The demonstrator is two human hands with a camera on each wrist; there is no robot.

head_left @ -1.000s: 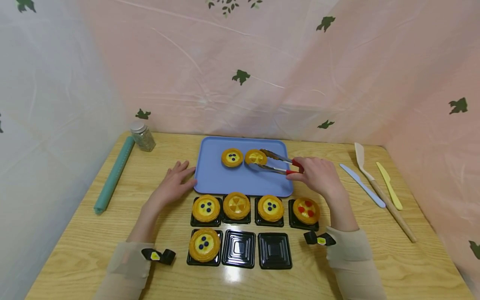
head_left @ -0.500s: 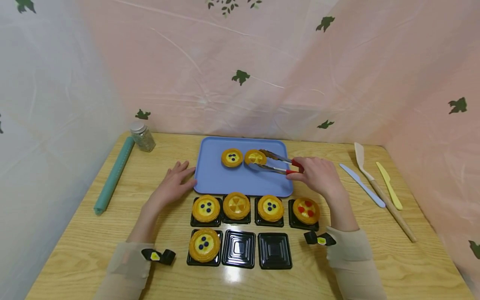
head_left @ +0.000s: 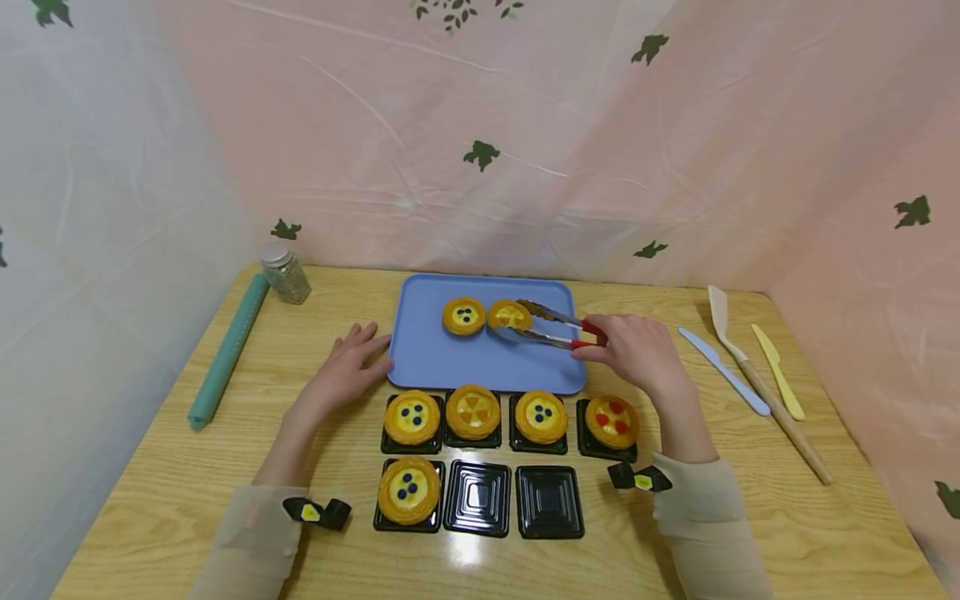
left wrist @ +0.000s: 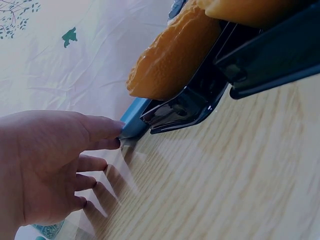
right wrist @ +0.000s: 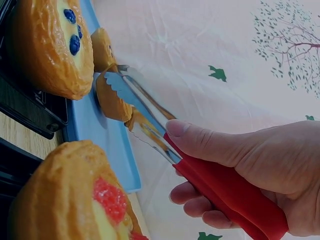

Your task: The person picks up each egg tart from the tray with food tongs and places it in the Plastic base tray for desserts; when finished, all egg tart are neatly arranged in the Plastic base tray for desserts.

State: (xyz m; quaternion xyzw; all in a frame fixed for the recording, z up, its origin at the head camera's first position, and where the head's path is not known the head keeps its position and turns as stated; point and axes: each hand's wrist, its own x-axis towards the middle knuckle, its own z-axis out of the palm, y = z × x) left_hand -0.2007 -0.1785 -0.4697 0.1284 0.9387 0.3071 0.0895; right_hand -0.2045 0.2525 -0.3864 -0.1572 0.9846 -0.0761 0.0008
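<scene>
My right hand (head_left: 636, 354) grips red-handled tongs (right wrist: 225, 192) from the right. The metal tips straddle a tart with pale yellow wedges (head_left: 510, 315) on the blue tray (head_left: 420, 358). Close to its left sits a tart with blue berries (head_left: 464, 316). My left hand (head_left: 348, 367) lies at the tray's left edge with fingers spread. In the left wrist view its thumb and forefinger tips touch the tray's corner (left wrist: 134, 120), the other fingers reaching over the wood.
Several tarts on black square trays (head_left: 468, 414) line the front of the blue tray. Two bare black trays (head_left: 550, 502) lie nearer. At right are a blue knife (head_left: 723, 371), a spatula (head_left: 783, 421) and a yellow knife (head_left: 780, 371); at left, a green roll (head_left: 228, 350) and a jar (head_left: 286, 273).
The tong tips and the wedge-topped tart have crept very slightly left, toward the blue-berry tart. My left hand has stayed in place.
</scene>
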